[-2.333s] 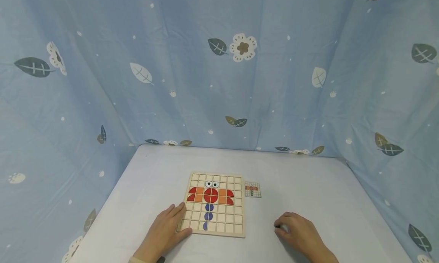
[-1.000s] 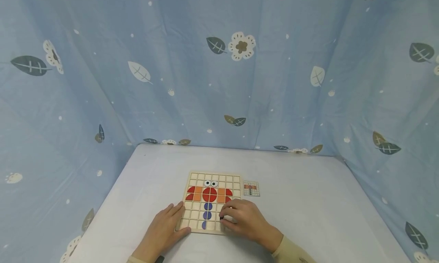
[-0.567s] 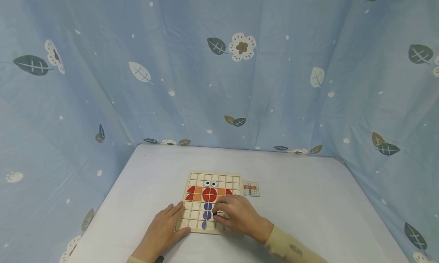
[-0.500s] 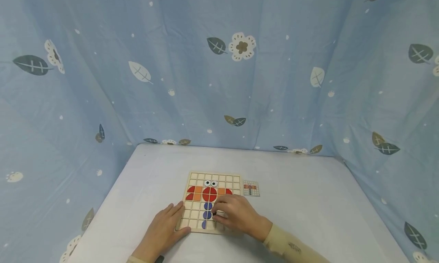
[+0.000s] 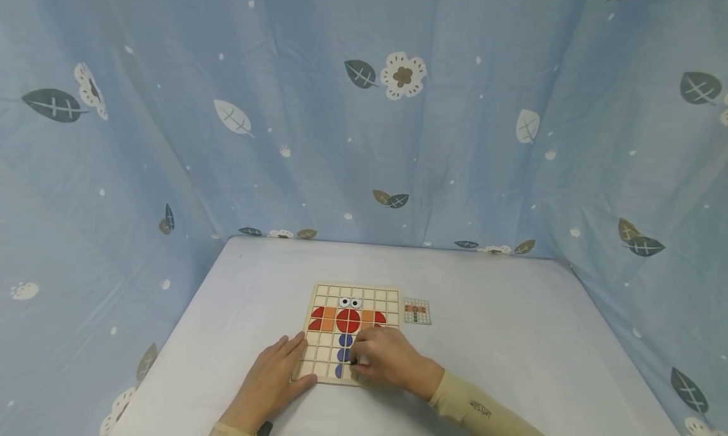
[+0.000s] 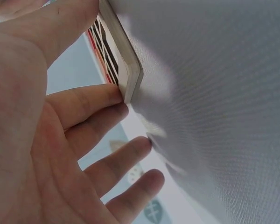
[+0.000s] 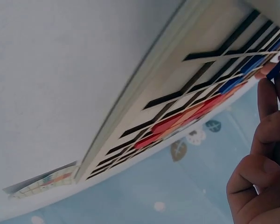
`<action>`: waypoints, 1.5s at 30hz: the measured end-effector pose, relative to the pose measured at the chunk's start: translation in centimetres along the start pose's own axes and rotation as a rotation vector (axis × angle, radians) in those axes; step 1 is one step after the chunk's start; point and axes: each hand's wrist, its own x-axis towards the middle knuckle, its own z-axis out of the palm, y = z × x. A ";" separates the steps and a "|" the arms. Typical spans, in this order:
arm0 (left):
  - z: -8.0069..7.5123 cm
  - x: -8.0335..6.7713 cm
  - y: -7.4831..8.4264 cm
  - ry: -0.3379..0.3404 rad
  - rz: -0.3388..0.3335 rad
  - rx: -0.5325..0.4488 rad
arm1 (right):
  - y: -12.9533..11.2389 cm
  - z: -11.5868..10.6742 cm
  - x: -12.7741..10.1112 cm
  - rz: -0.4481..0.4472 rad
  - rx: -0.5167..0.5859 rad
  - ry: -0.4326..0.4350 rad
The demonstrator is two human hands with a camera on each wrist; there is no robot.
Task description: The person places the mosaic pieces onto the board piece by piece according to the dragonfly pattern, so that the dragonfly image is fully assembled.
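Note:
A wooden grid board (image 5: 327,351) lies on the table and carries a figure made of white eyes, red and orange pieces (image 5: 348,321) and a column of blue pieces (image 5: 344,341). My left hand (image 5: 277,374) lies flat on the table, its straight fingers (image 6: 91,100) against the board's near left corner (image 6: 130,79). My right hand (image 5: 364,359) hovers over the board's lower middle, beside the blue column. In the right wrist view its fingertips (image 7: 268,100) pinch a small blue piece (image 7: 276,69) just above the board (image 7: 177,93).
A small pattern card (image 5: 417,311) lies just right of the board, seen also as a card (image 7: 42,184) in the right wrist view. The white table (image 5: 512,335) is enclosed on three sides by a blue leaf-print curtain (image 5: 364,139).
My right hand has moved from the table at the right onto the board's lower middle, bringing a small piece to the blue column. The left hand and the board have stayed put.

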 end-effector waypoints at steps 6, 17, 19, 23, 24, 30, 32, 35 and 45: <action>-0.1 0.1 -0.1 0.004 0.001 0.009 | -0.4 0.3 0.2 -0.054 -0.008 -0.006; 0.0 0.0 -0.1 -0.003 -0.003 0.001 | -0.9 0.6 0.2 -0.080 -0.045 -0.062; 0.0 0.0 -0.1 -0.006 -0.006 0.003 | -0.9 0.5 0.2 -0.081 -0.048 -0.070; 0.3 0.0 0.0 -0.017 -0.014 0.006 | -0.9 0.4 0.0 -0.079 -0.046 -0.087; 0.3 0.1 0.0 -0.022 -0.016 0.007 | -0.8 0.3 0.0 -0.078 -0.047 -0.091; 0.1 0.1 0.1 -0.030 -0.024 0.003 | -0.8 0.1 -0.2 -0.086 -0.034 -0.098; 0.0 0.1 0.1 -0.028 -0.023 0.002 | -0.8 0.1 -0.1 -0.098 -0.034 -0.089; -0.1 0.0 0.2 -0.024 -0.019 0.000 | -0.9 0.2 0.1 -0.116 -0.040 -0.068; 0.2 0.1 0.1 -0.019 -0.020 -0.010 | -1.5 0.8 0.7 -0.100 -0.038 -0.052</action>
